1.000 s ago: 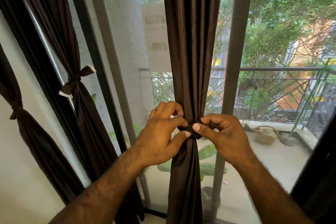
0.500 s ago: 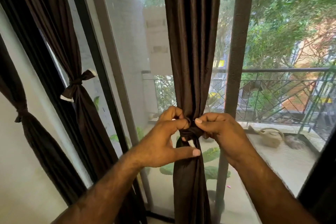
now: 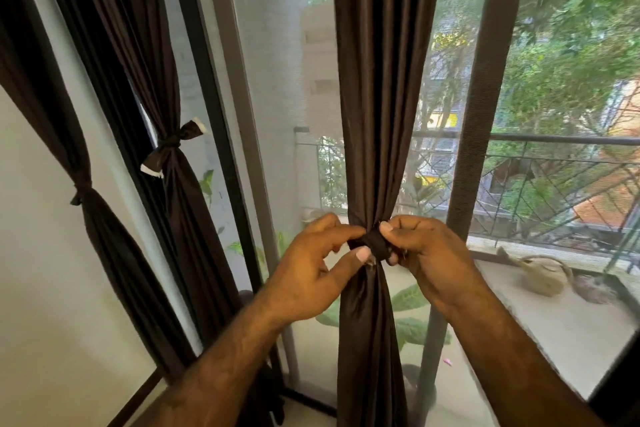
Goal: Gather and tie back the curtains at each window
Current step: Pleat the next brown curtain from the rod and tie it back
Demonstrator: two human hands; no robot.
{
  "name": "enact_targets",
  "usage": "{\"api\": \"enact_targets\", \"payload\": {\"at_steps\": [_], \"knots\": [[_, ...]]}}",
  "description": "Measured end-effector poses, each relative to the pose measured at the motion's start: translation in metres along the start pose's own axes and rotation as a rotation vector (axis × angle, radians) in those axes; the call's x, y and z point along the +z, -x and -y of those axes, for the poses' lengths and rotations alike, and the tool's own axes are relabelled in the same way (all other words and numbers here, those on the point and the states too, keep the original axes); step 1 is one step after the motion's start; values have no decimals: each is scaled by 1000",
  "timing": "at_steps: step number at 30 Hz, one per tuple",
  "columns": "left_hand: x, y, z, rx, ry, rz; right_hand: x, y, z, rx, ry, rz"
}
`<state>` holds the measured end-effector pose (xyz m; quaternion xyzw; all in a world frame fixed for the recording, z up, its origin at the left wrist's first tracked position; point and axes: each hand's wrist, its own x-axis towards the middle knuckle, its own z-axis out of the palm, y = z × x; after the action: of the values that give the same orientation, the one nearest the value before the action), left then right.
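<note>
A room corner with a pale wall (image 3: 41, 288) on the left and tall glass panes in dark frames (image 3: 485, 114), looking out through mesh to a balcony floor (image 3: 571, 329), a metal railing (image 3: 554, 140) and green trees (image 3: 571, 28). Three dark brown curtains are in view. The left curtain (image 3: 114, 253) hangs against the wall, cinched by a knot at mid-height. The second curtain (image 3: 180, 201) hangs by the dark frame, bound with a tie (image 3: 173, 149) whose two ends show white edges. The middle curtain (image 3: 377, 80) hangs straight ahead in front of the glass, gathered into a narrow waist where a band (image 3: 375, 246) of the same cloth wraps it. Two hands meet there: the left hand (image 3: 311, 274) pinches the band's left side between thumb and forefinger, and the right hand (image 3: 426, 253) has its fingers curled on the band's right side. Big leaves (image 3: 408, 298) show behind the curtain low down, and a pale lump (image 3: 543, 274) lies on the balcony floor
</note>
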<state>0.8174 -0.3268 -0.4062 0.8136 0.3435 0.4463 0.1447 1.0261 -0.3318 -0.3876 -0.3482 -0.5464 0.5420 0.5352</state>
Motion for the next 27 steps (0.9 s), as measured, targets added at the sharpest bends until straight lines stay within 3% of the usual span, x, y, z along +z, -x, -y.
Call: {"api": "enact_targets", "payload": {"at_steps": [4, 8, 13, 18, 23, 27], "knots": [[-15, -13, -12, -178, 253, 279, -1, 0, 5, -7, 43, -9], [-18, -15, -25, -339, 432, 341, -1, 0, 8, 3, 69, -55], [-11, -6, -33, -285, 193, 259, -2, 4, 11, 18, 120, 2], [1, 5, -32, -55, -34, -27, 3, 4, 13, 41, 126, -6], [-1, 28, -30, 323, -706, -315, 2, 5, 11, 42, 95, -10], [1, 35, -27, 597, -871, -422, 5, 6, 13, 73, 84, -6]]}}
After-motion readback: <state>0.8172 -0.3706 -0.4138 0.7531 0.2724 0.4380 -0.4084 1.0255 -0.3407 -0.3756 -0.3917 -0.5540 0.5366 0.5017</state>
